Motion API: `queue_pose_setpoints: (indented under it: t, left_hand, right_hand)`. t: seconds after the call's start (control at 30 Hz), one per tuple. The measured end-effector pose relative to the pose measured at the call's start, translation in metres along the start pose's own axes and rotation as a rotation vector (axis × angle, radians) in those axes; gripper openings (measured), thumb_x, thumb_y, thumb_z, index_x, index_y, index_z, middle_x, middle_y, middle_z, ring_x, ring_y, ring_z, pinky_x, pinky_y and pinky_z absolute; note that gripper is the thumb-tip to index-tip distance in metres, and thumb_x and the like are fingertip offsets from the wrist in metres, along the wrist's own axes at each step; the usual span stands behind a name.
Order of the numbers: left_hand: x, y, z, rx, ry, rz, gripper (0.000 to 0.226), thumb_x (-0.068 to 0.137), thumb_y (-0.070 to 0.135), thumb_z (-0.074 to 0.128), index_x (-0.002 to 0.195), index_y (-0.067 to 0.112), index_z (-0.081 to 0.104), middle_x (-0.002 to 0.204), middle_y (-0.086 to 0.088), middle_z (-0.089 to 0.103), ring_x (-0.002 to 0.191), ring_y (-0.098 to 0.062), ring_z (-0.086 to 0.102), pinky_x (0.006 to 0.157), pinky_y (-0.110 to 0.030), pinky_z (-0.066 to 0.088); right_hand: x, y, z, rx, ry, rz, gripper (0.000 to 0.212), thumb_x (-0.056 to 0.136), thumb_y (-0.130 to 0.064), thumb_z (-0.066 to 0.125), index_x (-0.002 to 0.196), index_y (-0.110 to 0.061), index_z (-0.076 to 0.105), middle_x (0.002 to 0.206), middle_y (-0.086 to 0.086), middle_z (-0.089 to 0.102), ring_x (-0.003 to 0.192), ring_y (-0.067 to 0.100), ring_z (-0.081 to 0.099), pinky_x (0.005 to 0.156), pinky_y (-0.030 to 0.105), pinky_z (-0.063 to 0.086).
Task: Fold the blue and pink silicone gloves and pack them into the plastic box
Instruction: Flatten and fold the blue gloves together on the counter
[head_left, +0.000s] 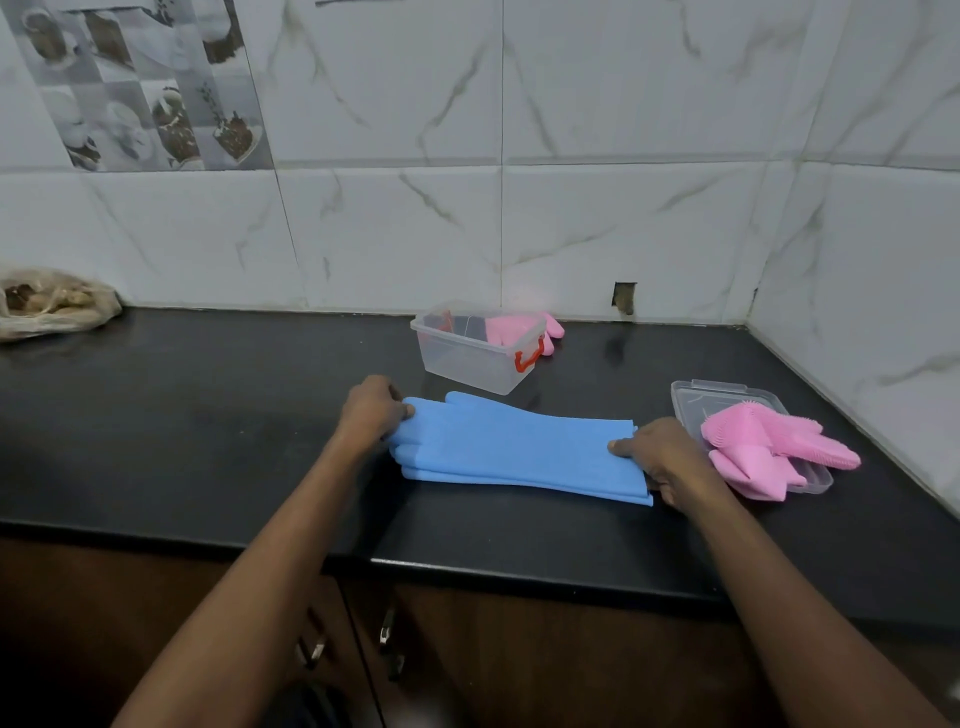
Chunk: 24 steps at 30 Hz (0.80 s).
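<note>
Two blue silicone gloves (514, 447) lie stacked flat on the black counter (208, 415), fingers to the left, cuffs to the right. My left hand (371, 410) grips the fingertip end. My right hand (662, 460) holds the cuff end, thumb on top. A clear plastic box (475, 358) with a red latch stands just behind the gloves; it looks empty. One pink glove (550, 325) lies behind the box against the wall. Another pink glove (774, 447), bristles up, rests crumpled on the clear lid (701, 395) at the right.
A plastic bag (52, 304) with brown contents sits at the far left by the wall. Tiled walls close the counter at the back and right. The counter's front edge runs below my forearms, with wooden cabinet doors and metal handles (387, 631) beneath.
</note>
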<state>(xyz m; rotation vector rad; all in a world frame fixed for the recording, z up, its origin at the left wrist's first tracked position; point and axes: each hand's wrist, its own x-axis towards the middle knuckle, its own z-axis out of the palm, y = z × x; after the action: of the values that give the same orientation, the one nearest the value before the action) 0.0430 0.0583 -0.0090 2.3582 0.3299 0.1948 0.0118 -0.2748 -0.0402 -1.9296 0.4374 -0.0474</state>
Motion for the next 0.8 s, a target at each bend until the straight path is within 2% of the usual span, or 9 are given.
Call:
queue_pose_setpoints:
  t: [0.13,0.2,0.27,0.33,0.4,0.47,0.57,0.67,0.8]
  left_hand:
    - [0.003,0.008,-0.003,0.007,0.002,0.052,0.024,0.086,0.011,0.068,0.108,0.004,0.065,0.108,-0.016,0.065,0.08,-0.023,0.058,0.049,-0.025,0.04]
    - [0.002,0.006,0.001,0.024,0.006,0.052,0.028,0.085,0.009,0.067,0.113,0.004,0.065,0.11,-0.018,0.064,0.08,-0.024,0.058,0.051,-0.025,0.04]
    - [0.001,-0.002,0.007,0.063,-0.017,0.052,0.031,0.085,0.007,0.065,0.115,0.005,0.064,0.112,-0.019,0.064,0.08,-0.025,0.058,0.058,-0.026,0.042]
    - [0.002,-0.01,0.013,0.054,-0.017,0.06,0.032,0.086,0.008,0.061,0.117,0.005,0.063,0.114,-0.018,0.064,0.089,-0.027,0.06,0.071,-0.028,0.044]
    - [0.005,-0.015,0.017,0.083,0.003,0.067,0.031,0.089,0.016,0.058,0.118,0.003,0.06,0.119,-0.019,0.063,0.103,-0.032,0.058,0.081,-0.032,0.044]
    - [0.005,-0.016,0.021,0.18,0.043,0.103,0.036,0.094,0.027,0.056,0.121,0.003,0.058,0.125,-0.022,0.058,0.113,-0.036,0.053,0.092,-0.038,0.042]
    - [-0.011,-0.007,0.025,0.189,0.06,0.37,0.045,0.092,0.037,0.061,0.132,0.016,0.058,0.136,-0.015,0.051,0.128,-0.032,0.046,0.109,-0.044,0.034]
    - [-0.034,0.007,0.03,0.313,-0.153,0.78,0.053,0.088,0.053,0.06,0.136,0.029,0.056,0.149,0.0,0.043,0.14,-0.02,0.036,0.12,-0.046,0.009]
    - [-0.054,0.024,0.052,0.499,-0.395,1.02,0.063,0.09,0.062,0.05,0.144,0.03,0.045,0.159,0.009,0.027,0.149,-0.009,0.015,0.124,-0.04,0.002]
  right_hand:
    - [-0.003,0.004,0.002,-0.137,0.106,-0.104,0.024,0.089,-0.02,0.064,0.098,0.002,0.065,0.101,0.02,0.07,0.078,0.027,0.063,0.063,0.029,0.045]
    - [-0.003,0.004,0.003,-0.148,0.12,-0.126,0.023,0.091,-0.02,0.063,0.103,-0.001,0.065,0.105,0.018,0.067,0.076,0.026,0.063,0.057,0.027,0.047]
    - [-0.004,0.003,0.005,-0.105,0.08,-0.128,0.017,0.092,-0.017,0.062,0.102,-0.004,0.064,0.107,0.016,0.061,0.079,0.029,0.067,0.052,0.037,0.059]
    - [-0.008,0.0,0.005,-0.103,0.088,-0.128,0.013,0.091,-0.014,0.06,0.08,-0.007,0.059,0.095,0.014,0.059,0.073,0.029,0.067,0.047,0.037,0.059]
    - [-0.011,0.0,0.004,-0.23,0.143,-0.17,0.026,0.086,-0.012,0.058,0.064,-0.011,0.046,0.077,0.011,0.056,0.059,0.021,0.056,0.04,0.019,0.045]
    - [-0.017,-0.001,0.004,-0.262,0.182,-0.188,0.026,0.079,-0.01,0.057,0.061,-0.013,0.038,0.064,0.009,0.043,0.05,0.02,0.037,0.041,0.024,0.027]
    - [-0.023,-0.003,0.003,-0.226,0.181,-0.21,0.021,0.073,-0.009,0.058,0.064,-0.013,0.04,0.062,0.007,0.032,0.055,0.02,0.027,0.05,0.029,0.019]
    - [-0.027,-0.009,-0.005,-0.366,0.179,-0.21,0.01,0.077,-0.013,0.059,0.07,-0.008,0.054,0.067,0.009,0.051,0.062,0.027,0.049,0.051,0.026,0.028]
    - [-0.032,-0.012,-0.02,-0.601,0.213,-0.156,0.015,0.083,-0.014,0.052,0.069,-0.012,0.047,0.071,0.01,0.062,0.065,0.03,0.062,0.053,0.028,0.047]
